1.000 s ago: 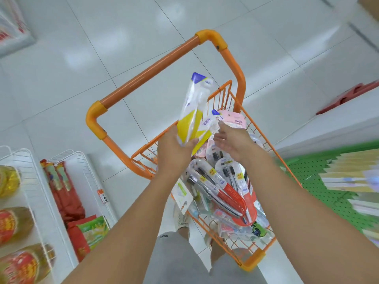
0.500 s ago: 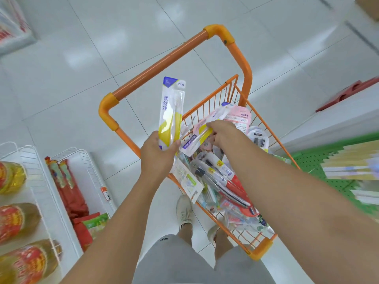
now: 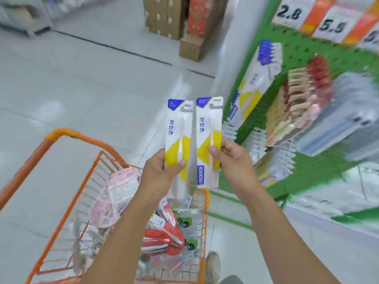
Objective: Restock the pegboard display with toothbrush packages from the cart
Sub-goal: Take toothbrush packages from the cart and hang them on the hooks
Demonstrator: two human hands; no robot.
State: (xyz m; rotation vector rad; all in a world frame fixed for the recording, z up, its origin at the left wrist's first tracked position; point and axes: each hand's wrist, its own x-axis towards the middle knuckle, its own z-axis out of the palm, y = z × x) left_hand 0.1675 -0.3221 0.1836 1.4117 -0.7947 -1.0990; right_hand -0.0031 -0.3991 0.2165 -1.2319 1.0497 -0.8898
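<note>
Now that both packages have been lifted clear of the cart (image 3: 86, 193), the left hand (image 3: 158, 177) grips one toothbrush package (image 3: 178, 136); the right hand (image 3: 231, 160) pinches a second package (image 3: 209, 138); the view has swung right toward the green pegboard (image 3: 303, 58), so hanging seems next.

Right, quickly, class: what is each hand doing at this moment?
Left hand: holds the left toothbrush package upright by its lower part.
Right hand: pinches the right toothbrush package, also upright.
</note>
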